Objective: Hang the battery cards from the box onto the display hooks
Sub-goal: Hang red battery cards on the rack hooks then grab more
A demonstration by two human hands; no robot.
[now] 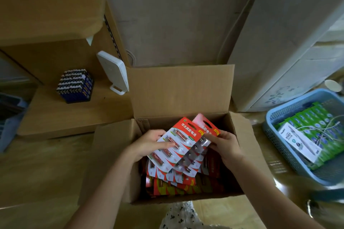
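An open cardboard box [178,89] stands on the floor in front of me, holding several red and white battery cards. My left hand [149,143] grips a red-topped battery card [178,143] from its left side, thumb across the front. Just behind it a second battery card [206,128] sticks up, and my right hand [225,145] pinches its right edge. Both cards are tilted, lifted a little above the pile [178,182] in the box. No display hooks are in view.
A wooden shelf unit [61,109] at left carries a block of dark blue batteries [75,85] and a white device [113,72]. A blue plastic basket [273,130] with green packets sits at right. A tall pale cabinet [279,42] stands behind it.
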